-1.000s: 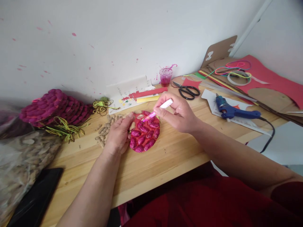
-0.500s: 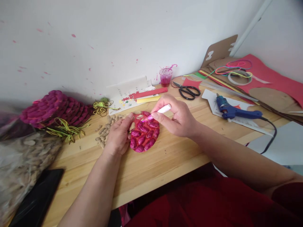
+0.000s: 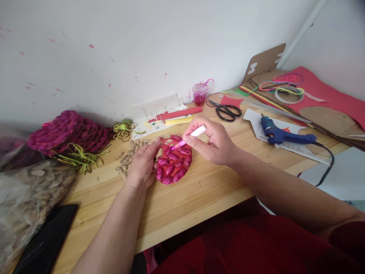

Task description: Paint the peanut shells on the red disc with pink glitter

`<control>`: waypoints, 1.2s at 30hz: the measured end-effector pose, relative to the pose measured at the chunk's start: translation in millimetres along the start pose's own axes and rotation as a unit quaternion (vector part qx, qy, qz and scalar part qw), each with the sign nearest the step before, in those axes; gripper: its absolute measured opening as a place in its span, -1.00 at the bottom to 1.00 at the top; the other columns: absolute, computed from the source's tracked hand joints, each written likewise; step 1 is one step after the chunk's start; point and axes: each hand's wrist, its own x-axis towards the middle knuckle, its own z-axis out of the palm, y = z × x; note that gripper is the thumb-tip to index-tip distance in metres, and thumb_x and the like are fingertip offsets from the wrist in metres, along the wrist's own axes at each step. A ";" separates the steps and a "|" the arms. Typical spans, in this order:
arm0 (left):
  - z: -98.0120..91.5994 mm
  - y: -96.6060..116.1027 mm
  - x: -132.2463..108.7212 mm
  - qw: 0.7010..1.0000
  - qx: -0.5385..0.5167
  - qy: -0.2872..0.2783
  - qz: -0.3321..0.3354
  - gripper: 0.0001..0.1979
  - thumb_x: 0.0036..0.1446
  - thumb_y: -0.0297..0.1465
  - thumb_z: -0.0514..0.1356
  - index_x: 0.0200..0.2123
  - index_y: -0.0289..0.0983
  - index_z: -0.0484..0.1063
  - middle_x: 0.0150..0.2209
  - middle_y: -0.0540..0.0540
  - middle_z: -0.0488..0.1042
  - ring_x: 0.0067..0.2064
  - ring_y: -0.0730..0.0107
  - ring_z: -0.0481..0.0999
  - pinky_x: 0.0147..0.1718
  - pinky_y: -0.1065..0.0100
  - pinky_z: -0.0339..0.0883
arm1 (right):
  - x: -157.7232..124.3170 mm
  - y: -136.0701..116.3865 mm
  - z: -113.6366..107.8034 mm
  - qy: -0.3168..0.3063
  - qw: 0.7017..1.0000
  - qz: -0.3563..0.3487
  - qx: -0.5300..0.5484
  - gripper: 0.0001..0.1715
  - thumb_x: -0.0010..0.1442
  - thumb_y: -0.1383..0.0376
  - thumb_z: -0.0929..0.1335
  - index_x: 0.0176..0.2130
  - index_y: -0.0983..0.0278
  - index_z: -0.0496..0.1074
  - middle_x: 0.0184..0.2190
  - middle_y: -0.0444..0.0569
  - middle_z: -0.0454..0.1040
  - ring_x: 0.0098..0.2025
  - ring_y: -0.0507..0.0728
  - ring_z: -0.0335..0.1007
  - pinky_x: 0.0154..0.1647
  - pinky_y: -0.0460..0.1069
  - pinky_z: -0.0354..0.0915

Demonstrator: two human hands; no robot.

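Note:
My left hand [image 3: 144, 161] is closed on the left edge of a round red disc [image 3: 174, 166], tilted above the wooden table. Shiny magenta-coated peanuts [image 3: 180, 174] cover most of the disc; a few near its upper left edge are still pale, such as one peanut [image 3: 159, 153] beside my fingers. Between thumb and fingers, my right hand [image 3: 212, 140] pinches a short white brush-like stick [image 3: 198, 131] with a wet pink tip. That tip touches the peanuts in the disc's upper part. Whether it ends in bristles is too small to tell.
Loose peanuts [image 3: 124, 161] lie left of the disc, near stacked magenta peanut discs [image 3: 72, 131] and a peanut bag [image 3: 31, 201]. Behind stand a cup of pink liquid [image 3: 200, 95] and black scissors [image 3: 228, 111]. A blue glue gun [image 3: 288, 135] rests at right, its cable hanging off the table.
The tip of the stick has shifted very slightly over the peanuts. Both hands keep their holds, and the camera view has moved a little.

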 end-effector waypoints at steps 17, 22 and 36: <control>-0.5 -1.8 0.8 1.000 -0.024 0.001 0.002 -0.66 -0.06 -0.22 0.46 -0.34 -0.34 0.52 -0.70 0.11 0.31 -0.78 0.67 0.02 -0.84 0.55 -0.11 | -1.2 1.6 -2.0 -0.001 1.000 -0.003 0.002 -0.93 0.31 0.33 0.40 -0.27 0.25 0.42 -0.37 -0.10 0.50 -0.27 0.08 0.40 -0.17 0.03 0.29; -0.1 -1.4 0.1 1.000 -0.020 0.008 0.004 -0.72 -0.02 -0.23 0.43 -0.41 -0.30 0.49 -0.75 0.15 0.21 -0.78 0.64 0.02 -0.84 0.55 -0.12 | -0.3 2.7 -1.4 -0.003 0.999 -0.025 -0.034 -0.92 0.31 0.32 0.39 -0.28 0.25 0.43 -0.37 -0.08 0.52 -0.28 0.09 0.40 -0.16 0.06 0.29; -4.8 -5.3 3.1 1.000 -0.022 0.007 -0.002 -0.68 -0.03 -0.19 0.46 -0.40 -0.30 0.49 -0.72 0.13 0.29 -0.79 0.65 0.04 -0.83 0.54 -0.09 | -0.2 9.4 -3.0 0.021 1.000 0.020 0.004 -0.92 0.30 0.31 0.40 -0.27 0.26 0.43 -0.38 -0.12 0.45 -0.34 0.04 0.35 -0.25 0.00 0.24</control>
